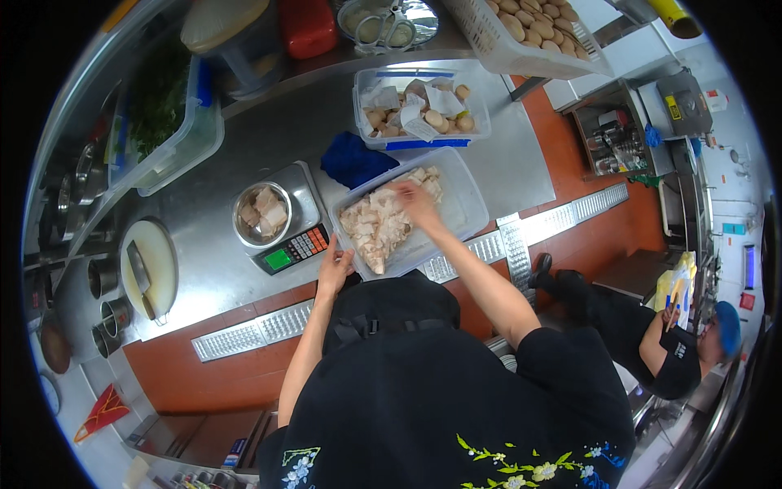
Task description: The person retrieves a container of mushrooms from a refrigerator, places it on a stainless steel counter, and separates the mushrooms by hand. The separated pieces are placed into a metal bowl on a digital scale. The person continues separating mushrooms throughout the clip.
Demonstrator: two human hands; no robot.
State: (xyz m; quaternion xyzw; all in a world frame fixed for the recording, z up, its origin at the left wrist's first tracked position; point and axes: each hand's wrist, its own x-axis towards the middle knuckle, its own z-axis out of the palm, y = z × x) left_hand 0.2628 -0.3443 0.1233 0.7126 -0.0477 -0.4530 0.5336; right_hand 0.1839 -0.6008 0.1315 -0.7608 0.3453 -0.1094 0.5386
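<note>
A clear plastic tub [461, 211] of pale cut food chunks [379, 229], perhaps meat, lies tilted at the steel counter's front edge. My right hand [415, 202] is in among the chunks, its fingertips blurred; whether it grips any cannot be told. At the tub's near left corner, my left hand [335, 264] has its fingers against the wall, beside the scale. Left of the tub, a round metal bowl [263, 214] with several similar chunks rests on a digital kitchen scale [299, 238] with a lit green display. Behind the tub lies a crumpled blue cloth [356, 160].
A tub of mushrooms and paper slips [421, 143] stands behind. On the left are a round cutting board [165, 263] with a cleaver [138, 269] and metal pots [102, 278]. A shelf [330, 64] overhangs the counter's back. A co-worker [641, 348] stands at the right.
</note>
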